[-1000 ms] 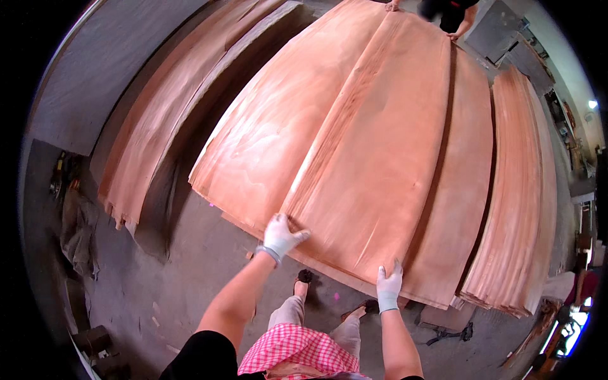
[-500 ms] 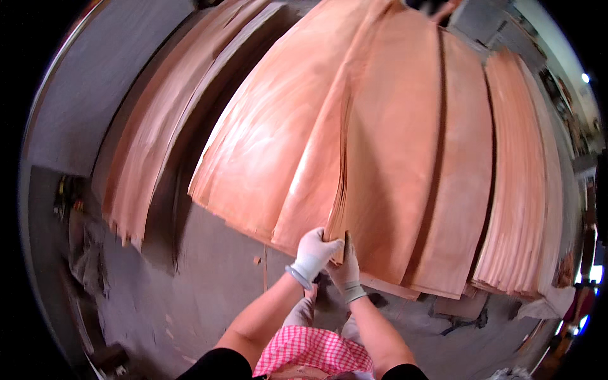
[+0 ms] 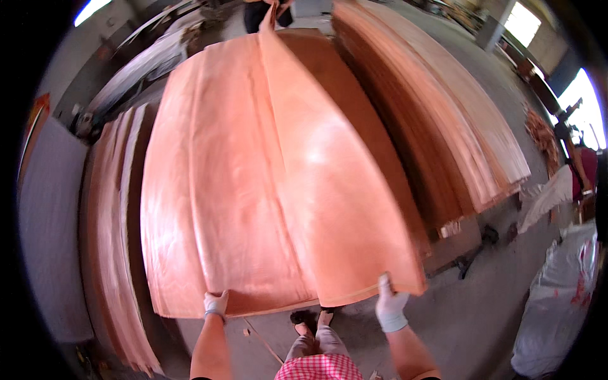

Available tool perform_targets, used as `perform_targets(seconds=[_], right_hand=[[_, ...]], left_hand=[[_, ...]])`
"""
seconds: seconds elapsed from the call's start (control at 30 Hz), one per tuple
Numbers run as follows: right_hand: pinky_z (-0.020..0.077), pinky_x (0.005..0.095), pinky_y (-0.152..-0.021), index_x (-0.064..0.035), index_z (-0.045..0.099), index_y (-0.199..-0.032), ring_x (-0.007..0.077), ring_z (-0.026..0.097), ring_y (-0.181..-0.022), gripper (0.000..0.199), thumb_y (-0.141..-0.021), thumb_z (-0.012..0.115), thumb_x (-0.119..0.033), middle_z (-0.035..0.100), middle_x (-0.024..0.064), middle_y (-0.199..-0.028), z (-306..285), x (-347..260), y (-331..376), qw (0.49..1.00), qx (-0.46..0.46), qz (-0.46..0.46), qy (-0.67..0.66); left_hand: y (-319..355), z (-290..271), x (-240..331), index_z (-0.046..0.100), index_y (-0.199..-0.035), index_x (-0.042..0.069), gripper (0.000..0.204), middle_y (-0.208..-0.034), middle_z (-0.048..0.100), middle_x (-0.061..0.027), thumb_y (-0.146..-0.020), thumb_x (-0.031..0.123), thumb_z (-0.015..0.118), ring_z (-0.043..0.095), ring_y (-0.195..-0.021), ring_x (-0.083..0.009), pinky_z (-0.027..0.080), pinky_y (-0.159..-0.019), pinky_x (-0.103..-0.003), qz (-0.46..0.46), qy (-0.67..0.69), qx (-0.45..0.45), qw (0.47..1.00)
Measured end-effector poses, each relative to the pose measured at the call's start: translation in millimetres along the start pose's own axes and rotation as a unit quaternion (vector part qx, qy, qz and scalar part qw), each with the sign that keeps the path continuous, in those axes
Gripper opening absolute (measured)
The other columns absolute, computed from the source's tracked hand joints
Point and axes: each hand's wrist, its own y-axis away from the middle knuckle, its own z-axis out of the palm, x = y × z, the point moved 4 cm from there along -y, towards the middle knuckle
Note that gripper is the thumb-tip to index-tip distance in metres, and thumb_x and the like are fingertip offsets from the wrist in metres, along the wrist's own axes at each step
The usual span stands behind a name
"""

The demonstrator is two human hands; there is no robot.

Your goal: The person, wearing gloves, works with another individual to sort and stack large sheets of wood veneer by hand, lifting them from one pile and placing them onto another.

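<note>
A broad stack of thin, reddish-tan wood veneer lies in front of me. My left hand, in a white glove, is closed at the stack's near edge, left of the middle. How many sheets it grips I cannot tell. Out to the right, my gloved right hand pinches the near edge of a loose veneer sheet, thumb on top and fingers hidden beneath. That sheet's right side is lifted and curved. At the far end another person holds the gathered end of the sheet up.
More veneer stacks lie on the left and right. A grey panel stands at far left. A covered grey bundle is at right. A thin wood strip lies on the floor near my feet.
My hands were together at a bunched fold of veneer; now they are wide apart on the near edge. The sheet has spread out to the right. My view has shifted.
</note>
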Motion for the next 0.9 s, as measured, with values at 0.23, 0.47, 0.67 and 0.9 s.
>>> perform_targets(seconds=[0.23, 0.47, 0.67, 0.9], right_hand=[[0.0464, 0.0322, -0.090, 0.0006, 0.047, -0.132, 0.0195, 0.055, -0.108, 0.052, -0.091, 0.064, -0.027, 0.056, 0.0075, -0.122, -123.4, 224.2, -123.1, 0.934, 0.118, 0.243, -0.234], [0.0408, 0.0319, -0.098, 0.0043, 0.032, -0.143, 0.0228, 0.049, -0.119, 0.082, -0.092, 0.050, -0.057, 0.048, 0.0131, -0.136, -138.0, 323.4, -107.9, 0.898, 0.199, 0.388, -0.053], [0.0435, 0.0390, -0.096, 0.0126, 0.031, -0.138, 0.0403, 0.051, -0.118, 0.074, -0.097, 0.042, -0.048, 0.041, 0.0304, -0.139, -131.6, 340.9, -123.0, 0.913, 0.168, 0.332, 0.167], [0.0509, 0.0474, -0.082, 0.0011, 0.027, -0.142, 0.0428, 0.061, -0.097, 0.059, -0.097, 0.042, -0.035, 0.054, 0.0276, -0.124, -110.6, 269.2, -118.2, 0.906, 0.121, 0.131, 0.384]], left_hand=[[-37.2, -4.1, -15.3, 0.050, -0.121, -0.001, 0.064, -0.111, 0.062, -0.0173, -0.071, 0.021, 0.084, 0.063, -0.094, -0.0290, 0.054, -0.078, -0.045, -0.050, 0.118, -0.042, 0.991], [13.6, 5.5, 17.8, 0.051, -0.126, 0.003, 0.055, -0.110, 0.062, -0.0131, -0.081, 0.024, 0.075, 0.062, -0.092, -0.0293, 0.054, -0.078, -0.045, -0.126, 0.258, -0.138, 0.948], [-37.7, -8.4, -16.8, 0.047, -0.126, 0.010, 0.057, -0.114, 0.061, -0.0124, -0.085, 0.041, 0.070, 0.063, -0.092, -0.0334, 0.053, -0.070, -0.056, -0.046, 0.159, -0.070, 0.984], [7.1, -4.3, 22.0, 0.052, -0.121, -0.002, 0.050, -0.107, 0.063, -0.0141, -0.085, 0.026, 0.072, 0.064, -0.085, -0.0282, 0.055, -0.077, -0.040, -0.006, 0.203, -0.067, 0.977]])
